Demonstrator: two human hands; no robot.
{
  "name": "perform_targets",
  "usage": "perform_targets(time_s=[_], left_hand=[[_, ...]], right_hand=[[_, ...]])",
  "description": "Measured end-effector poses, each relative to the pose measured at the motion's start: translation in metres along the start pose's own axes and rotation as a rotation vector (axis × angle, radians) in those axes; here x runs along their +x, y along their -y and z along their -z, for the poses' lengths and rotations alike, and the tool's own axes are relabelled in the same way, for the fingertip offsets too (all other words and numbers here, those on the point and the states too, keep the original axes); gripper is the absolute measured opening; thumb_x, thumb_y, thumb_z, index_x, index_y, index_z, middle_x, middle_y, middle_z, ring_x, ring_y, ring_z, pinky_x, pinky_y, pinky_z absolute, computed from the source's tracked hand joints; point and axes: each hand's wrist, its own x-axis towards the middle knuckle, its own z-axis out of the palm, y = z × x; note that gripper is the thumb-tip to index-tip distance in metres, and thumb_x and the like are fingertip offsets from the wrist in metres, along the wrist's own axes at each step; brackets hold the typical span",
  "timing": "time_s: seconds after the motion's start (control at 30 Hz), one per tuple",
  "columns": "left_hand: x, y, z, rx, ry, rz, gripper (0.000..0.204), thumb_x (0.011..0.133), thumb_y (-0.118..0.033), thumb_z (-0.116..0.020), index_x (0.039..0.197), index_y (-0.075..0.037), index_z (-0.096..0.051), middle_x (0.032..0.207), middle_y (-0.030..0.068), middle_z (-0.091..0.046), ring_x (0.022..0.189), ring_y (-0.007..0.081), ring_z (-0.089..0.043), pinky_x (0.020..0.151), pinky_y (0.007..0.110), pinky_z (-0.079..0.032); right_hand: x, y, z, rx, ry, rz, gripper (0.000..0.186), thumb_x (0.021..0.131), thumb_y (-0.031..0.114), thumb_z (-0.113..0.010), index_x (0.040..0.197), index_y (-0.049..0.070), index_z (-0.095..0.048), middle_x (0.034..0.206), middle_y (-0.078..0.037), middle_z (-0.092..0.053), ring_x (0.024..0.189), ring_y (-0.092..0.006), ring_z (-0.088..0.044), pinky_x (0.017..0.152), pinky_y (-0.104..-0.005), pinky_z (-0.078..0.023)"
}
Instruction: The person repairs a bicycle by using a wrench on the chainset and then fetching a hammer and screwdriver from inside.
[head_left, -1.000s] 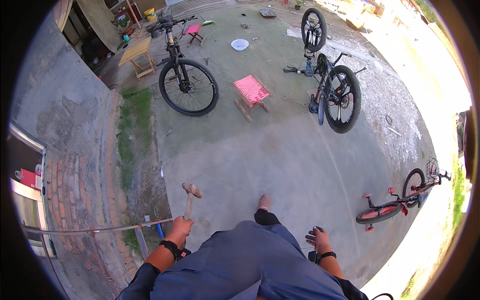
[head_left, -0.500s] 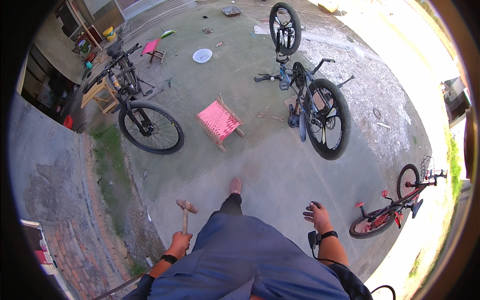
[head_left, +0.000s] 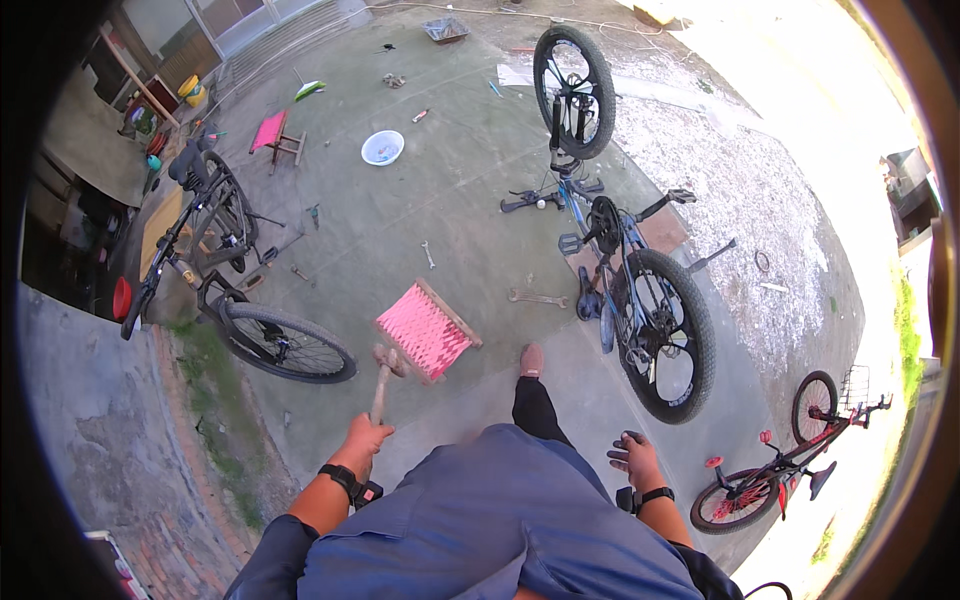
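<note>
A hammer (head_left: 383, 378) with a wooden handle is gripped in my left hand (head_left: 363, 440), its head raised and pointing forward. In the picture the hammer head overlaps the near left corner of a low folding stool (head_left: 428, 331) with a pink woven seat; I cannot tell whether they touch. On my right side, my right hand (head_left: 633, 455) hangs beside my hip with nothing in it, fingers apart and fingertips dark. Ahead of that hand a blue and black bicycle (head_left: 640, 270) stands upside down, wheels in the air.
A black bicycle (head_left: 285, 335) stands at the left, a red and black one (head_left: 745, 490) at the right. Wrenches (head_left: 540, 298) lie beside the upturned bicycle and beyond the stool. Farther off are a white basin (head_left: 383, 148), a second pink stool (head_left: 270, 130) and a metal tray (head_left: 446, 30).
I have stepped forward, so the stool and bicycles appear nearer. My left hand has swung forward with the hammer. My right hand remains low at my side.
</note>
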Motion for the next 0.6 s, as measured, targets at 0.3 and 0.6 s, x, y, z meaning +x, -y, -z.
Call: perform_targets(time_s=[0.3,0.6], left_hand=[[0.048,-0.146,-0.014,-0.252,0.012,0.150,0.027,0.070,-0.001,-0.075,0.084,0.001,-0.052,0.062,0.0056,-0.050,0.044,0.0154,-0.045,0.038,0.032,-0.034],[0.151,-0.275,0.011,-0.164,0.057,0.325,0.018,0.073,0.001,-0.069,0.083,0.002,-0.054,0.062,0.0049,-0.050,0.046,0.0155,-0.047,0.039,0.033,-0.035]], right_hand=[[0.124,0.230,-0.093,-0.157,0.194,0.078,0.039,0.094,0.024,-0.056,0.128,0.006,-0.048,0.109,-0.011,-0.062,0.089,-0.0254,-0.066,0.069,-0.0376,-0.054],[0.214,0.383,-0.209,-0.240,0.220,0.096,0.039,0.094,0.024,-0.058,0.127,0.004,-0.048,0.107,-0.011,-0.062,0.088,-0.0248,-0.066,0.070,-0.0373,-0.054]])
